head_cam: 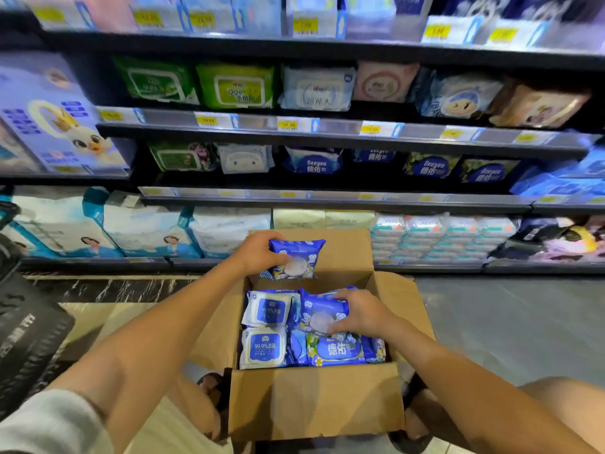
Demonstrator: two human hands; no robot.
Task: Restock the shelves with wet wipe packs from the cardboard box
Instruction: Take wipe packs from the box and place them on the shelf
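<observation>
An open cardboard box [314, 401] stands on the floor between my feet, filled with several blue and white wet wipe packs [266, 347]. My left hand [258, 252] grips a blue wet wipe pack [299, 260], held above the box's far flap. My right hand [361, 311] grips a second blue pack [319, 314] that lies on top of the others inside the box. The shelves [327, 131] in front carry rows of wipe packs, with blue Deeyeo packs [312, 162] on the third level.
A black shopping basket [26, 329] sits at the left on the floor. Large tissue bundles [140, 231] fill the bottom shelf behind the box. Grey floor [507, 322] lies to the right of the box.
</observation>
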